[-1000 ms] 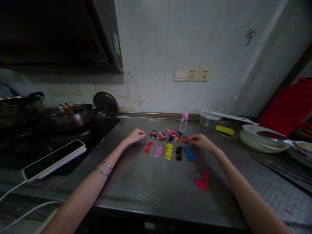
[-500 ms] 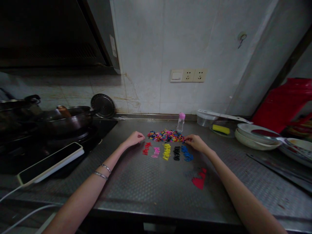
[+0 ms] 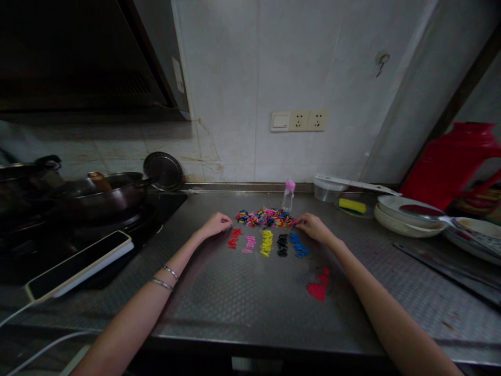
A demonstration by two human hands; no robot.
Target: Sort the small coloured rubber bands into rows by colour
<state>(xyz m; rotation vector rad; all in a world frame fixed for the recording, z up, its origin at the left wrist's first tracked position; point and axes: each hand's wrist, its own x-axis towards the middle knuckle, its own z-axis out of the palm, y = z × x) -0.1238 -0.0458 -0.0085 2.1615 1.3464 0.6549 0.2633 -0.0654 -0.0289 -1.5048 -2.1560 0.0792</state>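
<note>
A long heap of mixed-colour small bands lies on the steel counter. In front of it are separate groups: red, pink, yellow, black and blue. My left hand is closed at the heap's left end, just above the red group, fingertips pressed together; what they hold, if anything, is too small to name. At the right end of the heap, my right hand has its fingers pinched against the bands, and its fingertips are too small to read.
Behind the heap stands a clear bottle with a pink cap. Red cut pieces lie nearer the front. Bowls, a yellow sponge and a red jug are at right; a phone and a pan at left.
The view has shifted slightly, so everything sits a little further left. Both hands keep their places at the ends of the heap.
</note>
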